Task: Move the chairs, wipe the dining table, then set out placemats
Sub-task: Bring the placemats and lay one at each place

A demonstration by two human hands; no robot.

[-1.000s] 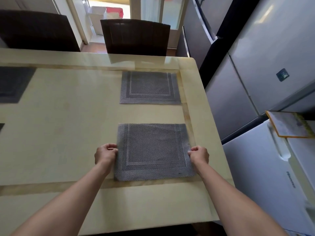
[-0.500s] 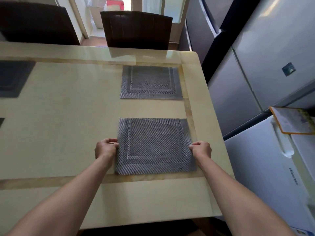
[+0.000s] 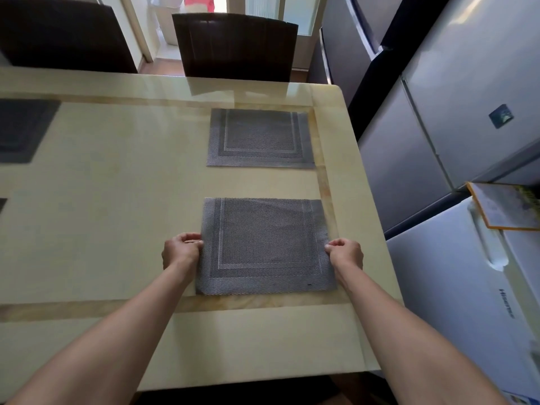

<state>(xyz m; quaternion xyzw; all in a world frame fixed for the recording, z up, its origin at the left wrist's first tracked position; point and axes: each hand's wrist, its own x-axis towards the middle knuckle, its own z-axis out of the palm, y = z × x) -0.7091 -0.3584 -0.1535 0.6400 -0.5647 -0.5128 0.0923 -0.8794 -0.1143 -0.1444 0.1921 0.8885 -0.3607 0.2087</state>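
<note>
On the near right part of the cream dining table (image 3: 117,200) lies a grey woven placemat (image 3: 264,247), flat on the surface and just inside the darker inlay band that runs along the table's edge. The left hand (image 3: 181,251) holds the left edge of this placemat, with its fingers curled together and pinching the edge. The right hand (image 3: 346,254) does the same at the right edge, fingers also curled and pinching the mat. Farther on the right side, a second grey placemat (image 3: 260,138) lies flat, apart from the near one. At the far left, part of a darker placemat (image 3: 23,130) is visible at the frame's edge. Behind the far side of the table stand two dark chairs (image 3: 236,46). To the right of the table are grey refrigerators (image 3: 467,97) and a white appliance (image 3: 455,287).
</note>
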